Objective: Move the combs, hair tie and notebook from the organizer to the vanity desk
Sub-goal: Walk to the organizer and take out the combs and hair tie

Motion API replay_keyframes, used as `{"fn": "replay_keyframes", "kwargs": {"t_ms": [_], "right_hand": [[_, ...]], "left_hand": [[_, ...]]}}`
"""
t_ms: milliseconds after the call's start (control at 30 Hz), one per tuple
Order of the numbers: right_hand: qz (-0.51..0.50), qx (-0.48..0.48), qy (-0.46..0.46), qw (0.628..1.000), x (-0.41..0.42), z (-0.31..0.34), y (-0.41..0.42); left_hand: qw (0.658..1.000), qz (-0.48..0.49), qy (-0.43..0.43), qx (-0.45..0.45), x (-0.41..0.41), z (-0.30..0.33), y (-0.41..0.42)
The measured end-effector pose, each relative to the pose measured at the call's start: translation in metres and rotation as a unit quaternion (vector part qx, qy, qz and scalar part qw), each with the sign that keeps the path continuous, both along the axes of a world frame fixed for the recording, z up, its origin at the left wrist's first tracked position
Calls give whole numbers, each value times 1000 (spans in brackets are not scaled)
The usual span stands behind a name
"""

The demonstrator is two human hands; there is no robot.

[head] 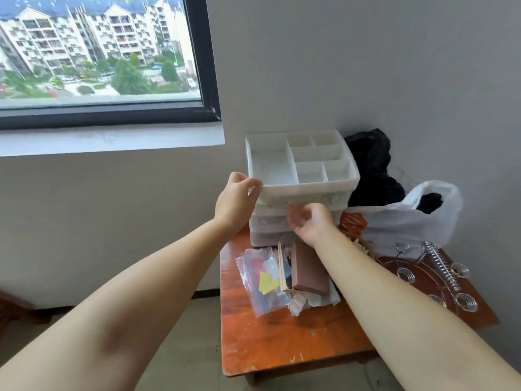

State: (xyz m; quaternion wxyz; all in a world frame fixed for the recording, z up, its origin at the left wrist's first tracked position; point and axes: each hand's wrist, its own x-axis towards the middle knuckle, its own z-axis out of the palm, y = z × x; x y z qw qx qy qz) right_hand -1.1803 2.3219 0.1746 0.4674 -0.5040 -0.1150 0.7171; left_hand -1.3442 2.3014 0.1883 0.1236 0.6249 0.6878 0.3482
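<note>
A white plastic organizer (pixel 282 190) stands at the back of a small orange-brown wooden table (pixel 282 340). Its top tray has several open compartments, and all of them look empty. Below the tray are stacked drawers (pixel 270 221) with translucent fronts. My left hand (pixel 236 201) grips the front left corner of the top tray. My right hand (pixel 310 224) is in front of the drawers with its fingers curled and blurred, and nothing is visible in it. No combs, hair tie or notebook can be made out, and the drawer contents are hidden.
In front of the organizer lie clear plastic bags (pixel 262 280), a brown box-like block (pixel 308 273) and paper scraps. To the right are a white plastic bag (pixel 417 218), a black bag (pixel 372 165) and a dark tray with metal springs (pixel 439 275). The wall is close behind, with a window at upper left.
</note>
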Motion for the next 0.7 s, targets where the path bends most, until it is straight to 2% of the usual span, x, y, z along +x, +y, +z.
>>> {"fn": "replay_keyframes", "kwargs": {"t_ms": [300, 500, 567, 633, 700], "right_hand": [[-10, 31, -38, 999, 21, -24, -59], [6, 20, -31, 999, 31, -26, -84], [15, 14, -29, 999, 34, -27, -86], [55, 2, -22, 998, 40, -24, -88], [172, 7, -75, 982, 54, -15, -88]], "left_hand": [[999, 6, -33, 26, 4, -7, -3], [999, 7, -52, 4, 9, -7, -8], [1000, 5, -23, -14, 9, -6, -13], [999, 16, 44, -12, 11, -5, -20], [991, 8, 129, 45, 13, -3, -28]]}}
